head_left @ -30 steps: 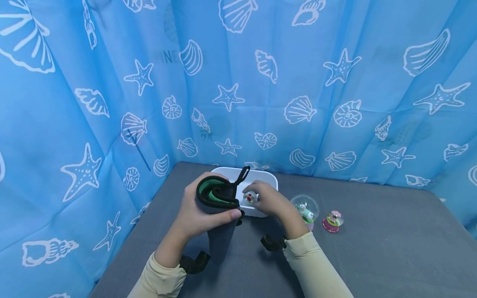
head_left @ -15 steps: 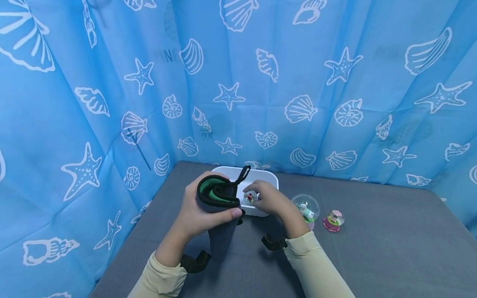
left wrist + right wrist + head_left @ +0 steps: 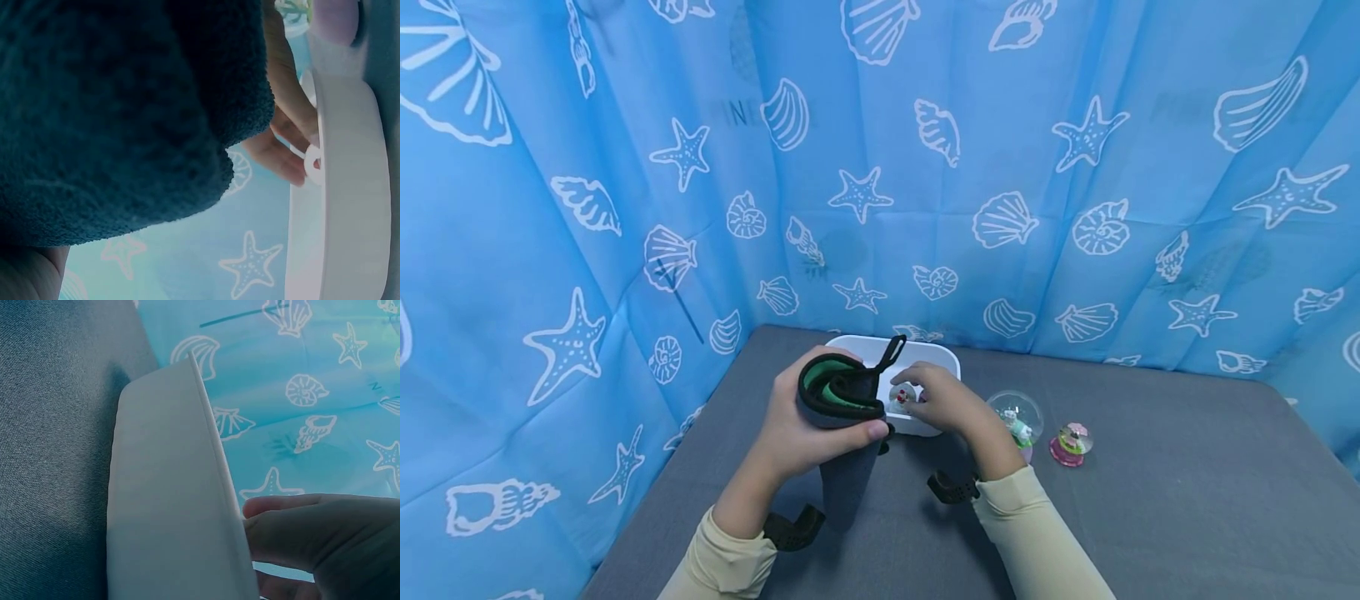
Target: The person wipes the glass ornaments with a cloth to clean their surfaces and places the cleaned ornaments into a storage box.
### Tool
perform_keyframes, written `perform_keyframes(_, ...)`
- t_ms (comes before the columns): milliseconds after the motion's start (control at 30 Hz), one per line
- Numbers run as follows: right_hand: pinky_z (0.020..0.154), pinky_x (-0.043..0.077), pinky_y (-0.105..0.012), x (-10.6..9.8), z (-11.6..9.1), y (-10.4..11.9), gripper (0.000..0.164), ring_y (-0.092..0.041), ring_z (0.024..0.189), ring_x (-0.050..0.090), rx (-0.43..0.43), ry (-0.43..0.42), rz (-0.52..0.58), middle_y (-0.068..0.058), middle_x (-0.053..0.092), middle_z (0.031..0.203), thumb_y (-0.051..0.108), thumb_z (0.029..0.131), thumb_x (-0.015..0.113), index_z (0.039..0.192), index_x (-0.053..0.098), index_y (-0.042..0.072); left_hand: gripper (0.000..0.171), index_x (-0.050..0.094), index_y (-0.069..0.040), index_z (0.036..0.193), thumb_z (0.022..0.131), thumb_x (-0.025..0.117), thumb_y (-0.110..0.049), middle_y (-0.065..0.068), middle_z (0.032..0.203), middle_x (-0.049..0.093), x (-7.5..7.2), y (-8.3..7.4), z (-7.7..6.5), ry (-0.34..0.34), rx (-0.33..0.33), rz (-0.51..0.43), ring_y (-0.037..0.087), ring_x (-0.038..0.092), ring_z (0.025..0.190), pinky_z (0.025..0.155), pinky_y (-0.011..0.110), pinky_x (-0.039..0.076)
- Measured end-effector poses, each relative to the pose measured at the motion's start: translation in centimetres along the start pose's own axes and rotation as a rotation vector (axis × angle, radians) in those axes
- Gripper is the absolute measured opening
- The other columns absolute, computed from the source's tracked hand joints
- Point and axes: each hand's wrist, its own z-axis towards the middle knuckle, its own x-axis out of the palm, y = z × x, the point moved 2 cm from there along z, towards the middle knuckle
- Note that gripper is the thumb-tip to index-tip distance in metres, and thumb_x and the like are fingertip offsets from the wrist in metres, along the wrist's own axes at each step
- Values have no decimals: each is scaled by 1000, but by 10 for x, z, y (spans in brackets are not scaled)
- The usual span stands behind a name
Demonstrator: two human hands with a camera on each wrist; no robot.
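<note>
Toward the rear of the grey fabric-covered counter, the small globe sat inside the white tray. The right hand lay over the tray's right side, its fingers curled round the clear dome and spread only to its width. The left hand gripped the folded cloth roughly upright, thumb across the near side; its other fingers were mostly hidden. Handling the globe well called for light, even pressure, since the rounded dome was probably slick, and for clearance between knuckles and rim. The cloth, best held aside, masked part of the tray. It showed a dense, towel-like pile, green inner folds, black edging and a black loop. The tray had smooth walls and rounded corners. To the right stood the large globe and the pink-based globe.
</note>
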Motion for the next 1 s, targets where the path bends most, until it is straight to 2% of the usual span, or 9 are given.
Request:
perform_keyframes(133, 91, 61, -45, -3, -3, 3, 33, -28, 110, 70, -11, -12, -10, -13, 73, 123, 7, 97, 76, 129, 73, 3, 62, 67, -17, 127, 72, 95, -13, 4, 120, 70, 1, -1, 0, 3, 14, -1, 24, 70, 107, 91, 35, 63)
perform_keyframes(233, 89, 61, -44, -7, -6, 6, 34, -29, 108, 69, -29, -24, -29, -14, 72, 124, 8, 97, 76, 130, 73, 3, 62, 67, -19, 127, 72, 95, -13, 3, 120, 71, 2, -1, 0, 0, 17, 1, 24, 70, 106, 90, 35, 63)
perform_keyframes(400, 99, 58, -51, -19, -16, 19, 35, -35, 120, 67, -53, -51, -23, -16, 72, 128, 7, 97, 75, 132, 72, 4, 62, 67, -10, 126, 71, 95, -11, 3, 119, 71, 1, -2, -1, -2, 16, 0, 24, 70, 105, 90, 35, 63)
perform_keyframes(500, 105, 57, -53, -28, -23, 27, 36, -34, 128, 65, -57, -68, -7, -14, 71, 133, 11, 98, 75, 134, 71, 6, 62, 67, -9, 126, 71, 95, -10, 4, 119, 71, 1, -3, 0, 0, 21, -2, 24, 70, 105, 89, 34, 63)
perform_keyframes(733, 107, 56, -52, -42, -41, 42, 38, -29, 132, 63, -92, -132, -2, -9, 68, 138, 18, 100, 76, 136, 69, 10, 63, 67, -18, 127, 71, 95, -9, 4, 119, 70, 3, -6, 0, 18, 28, -16, 24, 71, 105, 90, 35, 63)
perform_keyframes(1000, 107, 56, -51, -54, -60, 55, 37, -28, 130, 64, -141, -185, -29, -8, 69, 136, 22, 99, 77, 134, 71, 10, 63, 66, -19, 128, 72, 94, -8, 4, 120, 70, 5, -8, -1, 27, 36, -18, 24, 71, 105, 90, 35, 63)
